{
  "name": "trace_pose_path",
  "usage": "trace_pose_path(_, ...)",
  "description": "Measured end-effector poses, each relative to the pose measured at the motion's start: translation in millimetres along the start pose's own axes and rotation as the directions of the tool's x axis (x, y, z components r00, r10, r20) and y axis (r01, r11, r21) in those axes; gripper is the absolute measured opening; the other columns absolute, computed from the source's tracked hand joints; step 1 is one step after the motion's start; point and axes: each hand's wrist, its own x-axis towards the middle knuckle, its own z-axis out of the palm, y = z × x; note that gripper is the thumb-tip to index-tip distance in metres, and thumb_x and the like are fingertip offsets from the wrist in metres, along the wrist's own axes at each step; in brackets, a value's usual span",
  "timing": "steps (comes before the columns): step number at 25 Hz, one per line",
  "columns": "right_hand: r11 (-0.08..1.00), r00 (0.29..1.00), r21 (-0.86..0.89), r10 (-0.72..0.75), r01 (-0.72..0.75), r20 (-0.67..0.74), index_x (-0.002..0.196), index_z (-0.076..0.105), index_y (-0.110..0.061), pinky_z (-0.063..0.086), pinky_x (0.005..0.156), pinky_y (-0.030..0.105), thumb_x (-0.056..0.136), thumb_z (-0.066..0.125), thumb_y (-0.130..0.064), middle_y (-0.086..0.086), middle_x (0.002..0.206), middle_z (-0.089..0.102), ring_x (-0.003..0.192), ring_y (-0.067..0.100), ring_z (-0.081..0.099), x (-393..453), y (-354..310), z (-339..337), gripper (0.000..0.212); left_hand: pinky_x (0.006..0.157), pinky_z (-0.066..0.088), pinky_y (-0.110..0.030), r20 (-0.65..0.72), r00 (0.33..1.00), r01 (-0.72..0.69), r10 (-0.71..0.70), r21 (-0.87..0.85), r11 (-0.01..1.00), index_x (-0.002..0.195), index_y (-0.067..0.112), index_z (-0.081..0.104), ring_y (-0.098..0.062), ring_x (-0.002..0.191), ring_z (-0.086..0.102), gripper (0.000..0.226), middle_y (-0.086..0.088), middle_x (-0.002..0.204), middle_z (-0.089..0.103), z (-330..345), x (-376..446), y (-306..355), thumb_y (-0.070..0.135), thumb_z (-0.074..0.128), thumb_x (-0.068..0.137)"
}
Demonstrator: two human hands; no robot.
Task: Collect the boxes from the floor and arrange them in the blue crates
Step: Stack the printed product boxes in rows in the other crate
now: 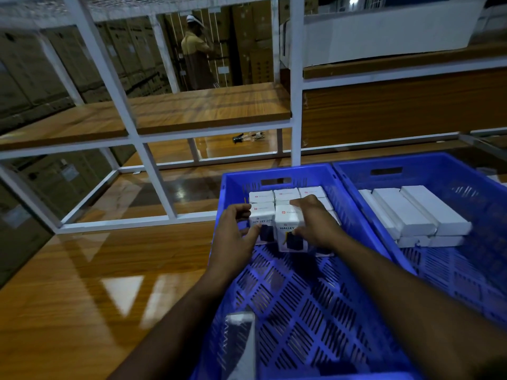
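- We judge the job partly done: the left blue crate has boxes only along its far end, the right blue crate a small stack of plain white boxes.
- Our left hand and right hand, fingers curled, clamp the front two boxes; these stand upright, long axis vertical, printed faces toward us.

In the left blue crate, the front-left white box read "HALLEY-20…" on its face. The white box beside it showed "HALLEY"; small red logos on the tops were illegible.
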Motion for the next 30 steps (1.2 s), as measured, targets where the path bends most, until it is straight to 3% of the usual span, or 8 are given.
trace_pose_path(6, 0.922, 0.997, -0.379, 0.072, -0.079, -0.033, 0.138, 0.045, -0.027, 0.029, 0.106, 0.045, 0.085, 0.070, -0.022, 0.002, 0.138, 0.042, 0.128, 0.027, 0.035, 5, 5, 19, 0.059, 0.085, 0.045, -0.030, -0.245, 0.959, -0.059, 0.143, 0.319, 0.946, 0.094, 0.022, 0.065, -0.016, 0.101, 0.058, 0.010, 0.007, 0.096, 0.065, -8, 1, 0, 0.015, 0.070, 0.088)
trace_pose_path(9, 0.869, 0.994, -0.487, 0.039, -0.084, -0.101, 0.133, 0.050, -0.025, 0.028, 0.107, 0.046, 0.079, 0.073, -0.012, 0.004, 0.131, 0.042, 0.124, 0.027, 0.036, 3, 5, 31, 0.060, 0.085, 0.050, -0.036, -0.333, 0.942, 0.063, 0.027, 0.255, 0.965, 0.088, 0.023, 0.066, -0.017, 0.098, 0.061, 0.008, 0.007, 0.092, 0.068, -16, 3, -1, 0.017, 0.070, 0.087)
trace_pose_path(12, 0.828, 0.994, -0.559, -0.018, -0.047, -0.111, 0.136, 0.046, -0.021, 0.024, 0.112, 0.049, 0.076, 0.071, -0.003, 0.006, 0.130, 0.042, 0.125, 0.027, 0.036, -1, 3, 35, 0.068, 0.084, 0.053, -0.034, -0.270, 0.947, 0.212, -0.171, 0.128, 0.969, 0.096, 0.018, 0.067, -0.013, 0.095, 0.064, 0.008, 0.006, 0.095, 0.068, -20, 6, -1, 0.015, 0.069, 0.089)
trace_pose_path(17, 0.819, 0.997, -0.574, -0.023, -0.022, -0.071, 0.148, 0.031, -0.014, 0.017, 0.115, 0.057, 0.078, 0.075, -0.025, 0.009, 0.143, 0.038, 0.140, 0.028, 0.027, -7, -7, 30, 0.084, 0.099, 0.051, -0.035, -0.091, 0.985, 0.166, -0.147, 0.247, 0.955, 0.113, 0.012, 0.067, -0.017, 0.110, 0.064, 0.024, -0.001, 0.112, 0.069, -28, 5, -9, 0.014, 0.071, 0.090)
trace_pose_path(20, 0.892, 0.977, -0.443, -0.165, 0.091, -0.132, 0.138, 0.047, -0.012, 0.038, 0.103, 0.047, 0.082, 0.069, -0.026, 0.010, 0.131, 0.050, 0.128, 0.031, 0.041, -15, -29, 35, 0.062, 0.102, 0.047, -0.031, 0.000, 0.995, 0.097, -0.104, 0.349, 0.932, 0.121, 0.012, 0.066, -0.018, 0.118, 0.061, 0.031, -0.004, 0.125, 0.067, -31, 0, -13, 0.015, 0.070, 0.091)
trace_pose_path(23, 0.993, 0.970, -0.033, -0.100, 0.110, 0.223, 0.087, 0.066, -0.017, 0.047, 0.071, 0.032, 0.088, 0.066, -0.033, 0.005, 0.089, 0.062, 0.084, 0.021, 0.057, -31, -59, 48, 0.016, 0.096, 0.042, -0.020, 0.049, 0.997, 0.043, -0.066, 0.365, 0.930, 0.125, 0.013, 0.065, -0.018, 0.121, 0.059, 0.033, -0.004, 0.130, 0.064, -36, -6, -12, 0.012, 0.067, 0.092)
trace_pose_path(25, 0.992, 0.863, 0.122, -0.098, 0.043, 0.495, 0.062, 0.058, -0.021, 0.041, 0.062, 0.026, 0.091, 0.065, -0.032, -0.001, 0.067, 0.058, 0.066, 0.014, 0.052, -43, -69, 63, 0.032, 0.101, 0.043, -0.023, 0.072, 0.996, 0.027, -0.057, 0.367, 0.930, 0.127, 0.014, 0.064, -0.019, 0.126, 0.056, 0.033, -0.004, 0.135, 0.061, -38, -9, -12, 0.010, 0.064, 0.094)
trace_pose_path(30, 0.969, 0.634, 0.237, -0.143, -0.065, 0.760, 0.083, 0.062, -0.018, 0.041, 0.067, 0.029, 0.091, 0.067, -0.035, 0.003, 0.083, 0.058, 0.078, 0.015, 0.049, -72, -78, 101, 0.019, 0.114, 0.039, -0.037, 0.115, 0.991, 0.012, -0.063, 0.398, 0.917, 0.132, 0.019, 0.061, -0.022, 0.144, 0.041, 0.038, -0.008, 0.155, 0.043, -42, -13, -20, 0.006, 0.058, 0.097)
